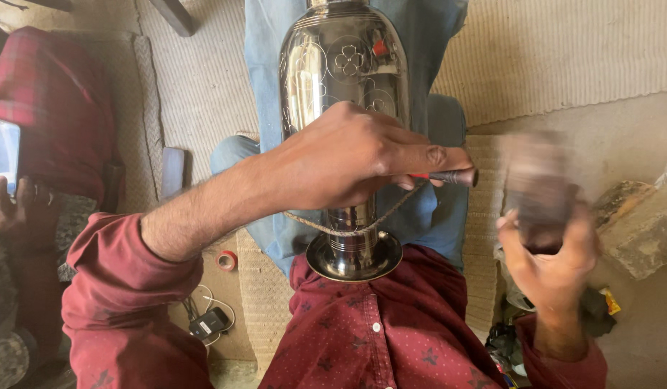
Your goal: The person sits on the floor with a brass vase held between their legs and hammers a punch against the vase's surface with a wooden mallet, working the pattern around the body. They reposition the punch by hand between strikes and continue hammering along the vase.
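Your left hand (348,155) is clenched round a thin chisel-like tool (448,176), its tip laid against the engraved metal vase (344,79), which lies along your lap, foot against your maroon shirt (391,324), seemingly to steady it. Your right hand (553,256) grips a blurred dark mallet-like block (538,194). The vase is polished silver with flower engraving; a cord (333,227) circles its stem.

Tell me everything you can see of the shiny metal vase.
The metal vase looks like polished silver-coloured metal, with engraved flower and circle patterns on its bulging body. It narrows to a ringed stem and a flared round foot that rests against the person's dark red shirt, lying along the blue-jeaned lap. A thin cord loops round the stem. The left hand rests on the body, holding a small tool.
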